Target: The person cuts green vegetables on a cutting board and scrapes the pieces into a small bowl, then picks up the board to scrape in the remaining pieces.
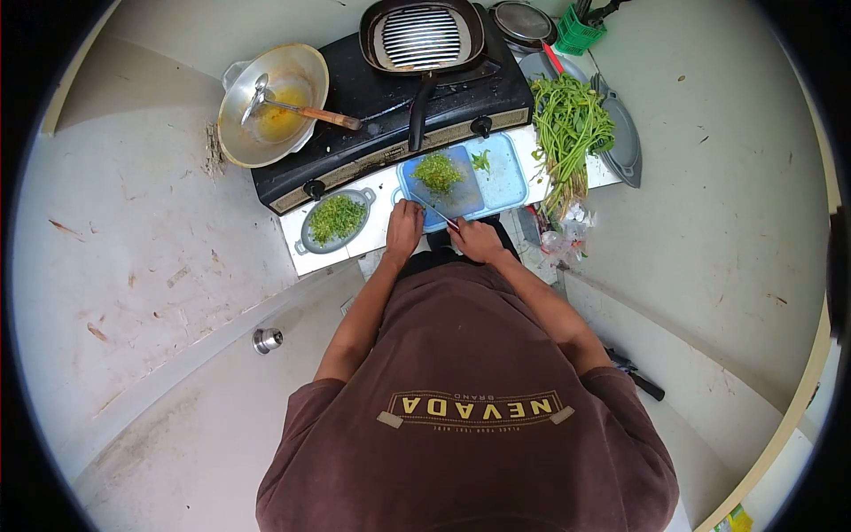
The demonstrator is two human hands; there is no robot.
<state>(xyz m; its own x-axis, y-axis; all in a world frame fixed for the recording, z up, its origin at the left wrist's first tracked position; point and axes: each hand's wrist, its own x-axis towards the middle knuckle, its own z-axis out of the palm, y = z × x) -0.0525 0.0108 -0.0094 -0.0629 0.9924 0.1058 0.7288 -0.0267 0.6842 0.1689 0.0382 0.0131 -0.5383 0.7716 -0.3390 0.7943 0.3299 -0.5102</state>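
Note:
A blue cutting board (501,182) lies on the counter in front of the stove, with a pile of chopped greens (439,171) on it. My right hand (474,238) is shut on a knife (436,213) whose blade lies across the board's near edge. My left hand (404,228) rests at the board's near left corner, fingers curled toward the blade. A small green sprig (481,161) sits further right on the board.
A metal dish of chopped greens (336,220) sits left of the board. Behind stand a black stove (372,97), a wok with ladle (273,102) and a grill pan (423,37). A bunch of long green stalks (567,124) lies at the right.

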